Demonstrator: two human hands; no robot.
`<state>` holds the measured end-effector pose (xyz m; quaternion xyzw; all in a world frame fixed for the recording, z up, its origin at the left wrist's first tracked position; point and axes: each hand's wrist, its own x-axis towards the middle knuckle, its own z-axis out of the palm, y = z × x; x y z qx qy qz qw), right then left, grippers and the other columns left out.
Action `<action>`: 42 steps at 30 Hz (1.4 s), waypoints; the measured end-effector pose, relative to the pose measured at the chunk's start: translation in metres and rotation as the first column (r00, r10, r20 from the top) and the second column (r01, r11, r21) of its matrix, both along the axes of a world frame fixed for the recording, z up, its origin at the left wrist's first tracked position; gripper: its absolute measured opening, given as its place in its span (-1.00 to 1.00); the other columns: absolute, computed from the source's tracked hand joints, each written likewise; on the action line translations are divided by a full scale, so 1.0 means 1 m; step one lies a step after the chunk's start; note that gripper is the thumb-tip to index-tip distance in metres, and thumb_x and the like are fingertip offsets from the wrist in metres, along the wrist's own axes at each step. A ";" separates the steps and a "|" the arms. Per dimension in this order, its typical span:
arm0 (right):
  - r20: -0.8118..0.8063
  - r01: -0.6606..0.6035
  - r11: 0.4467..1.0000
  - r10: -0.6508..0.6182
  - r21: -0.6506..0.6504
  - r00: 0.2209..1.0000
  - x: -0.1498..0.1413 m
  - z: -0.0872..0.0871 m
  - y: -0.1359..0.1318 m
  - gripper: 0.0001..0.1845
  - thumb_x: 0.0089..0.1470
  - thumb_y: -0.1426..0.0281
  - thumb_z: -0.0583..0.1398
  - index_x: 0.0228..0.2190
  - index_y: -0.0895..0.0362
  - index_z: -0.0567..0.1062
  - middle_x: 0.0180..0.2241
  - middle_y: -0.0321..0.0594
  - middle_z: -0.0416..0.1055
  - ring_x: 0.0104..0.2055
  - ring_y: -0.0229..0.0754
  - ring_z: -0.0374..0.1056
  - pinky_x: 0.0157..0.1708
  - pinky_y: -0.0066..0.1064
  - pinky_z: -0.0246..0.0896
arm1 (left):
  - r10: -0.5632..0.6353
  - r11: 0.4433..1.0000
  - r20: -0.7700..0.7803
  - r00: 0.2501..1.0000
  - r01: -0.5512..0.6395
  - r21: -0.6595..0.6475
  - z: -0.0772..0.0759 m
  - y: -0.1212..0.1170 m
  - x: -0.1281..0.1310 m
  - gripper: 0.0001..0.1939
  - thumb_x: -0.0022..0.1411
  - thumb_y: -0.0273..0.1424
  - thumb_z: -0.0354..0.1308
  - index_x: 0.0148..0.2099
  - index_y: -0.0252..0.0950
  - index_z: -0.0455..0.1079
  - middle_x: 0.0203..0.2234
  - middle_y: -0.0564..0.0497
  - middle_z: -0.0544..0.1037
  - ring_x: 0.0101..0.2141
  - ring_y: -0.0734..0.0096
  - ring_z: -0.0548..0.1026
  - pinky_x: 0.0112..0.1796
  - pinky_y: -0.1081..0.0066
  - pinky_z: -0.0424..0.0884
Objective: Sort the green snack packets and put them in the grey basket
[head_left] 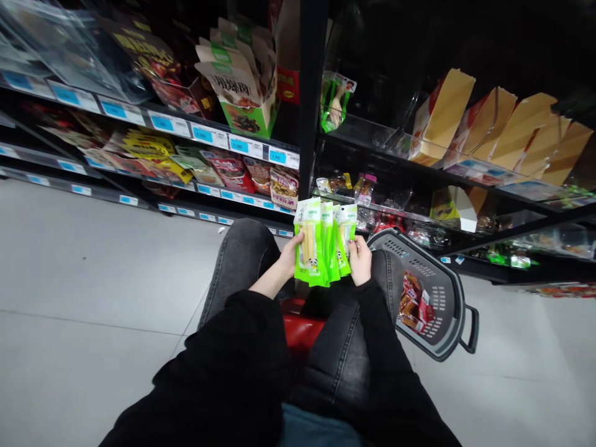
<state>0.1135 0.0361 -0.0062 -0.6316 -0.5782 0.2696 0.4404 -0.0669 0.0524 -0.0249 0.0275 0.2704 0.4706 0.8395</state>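
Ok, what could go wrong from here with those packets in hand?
The fanned green panda-print snack packets might slip apart, since the left hand and right hand hold them at the outer sides. The grey shopping basket could get bumped, sitting close beside the right leg.

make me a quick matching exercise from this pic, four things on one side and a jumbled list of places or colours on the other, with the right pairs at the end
Column one
1. fanned green packets
2. basket
3. price labels
4. tan boxes

Column two
A. white and blue
B. in the upper right of the picture
C. held by the left hand and right hand
D. beside the right leg

Right pairs: 1-C, 2-D, 3-A, 4-B
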 end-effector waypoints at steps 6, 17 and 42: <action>0.040 -0.107 0.993 0.109 -0.040 0.993 -0.002 -0.004 0.001 -0.74 0.07 0.25 -0.03 -0.37 0.11 0.37 -0.55 -0.33 0.30 -0.50 -0.26 0.23 -0.43 -0.45 0.10 | -0.063 0.998 0.014 0.998 0.063 -0.001 -0.003 0.000 0.001 -0.52 0.03 -0.31 0.11 0.00 -0.44 0.35 -0.32 -0.18 0.58 -0.19 0.03 0.50 -0.08 0.14 0.34; -0.100 0.069 0.997 -0.066 0.025 0.993 -0.008 0.001 -0.002 -0.76 0.04 0.24 0.03 -0.32 0.12 0.35 -0.41 -0.26 0.37 -0.38 -0.24 0.29 -0.31 -0.39 0.18 | -0.074 0.995 -0.018 0.997 0.073 -0.070 -0.006 0.000 0.003 -0.57 0.05 -0.37 0.10 -0.03 -0.48 0.37 -0.40 -0.17 0.59 -0.26 0.07 0.53 -0.10 0.16 0.36; -0.210 0.051 0.999 -0.052 -0.012 0.976 -0.025 -0.002 -0.006 -0.78 0.00 0.23 0.07 -0.39 0.13 0.33 -0.47 -0.30 0.35 -0.43 -0.27 0.25 -0.37 -0.43 0.15 | 0.008 1.000 -0.229 0.973 -0.008 -0.001 -0.006 -0.001 0.016 -0.61 0.08 -0.36 0.18 -0.03 -0.42 0.34 -0.33 -0.18 0.58 -0.29 0.15 0.54 -0.14 0.19 0.41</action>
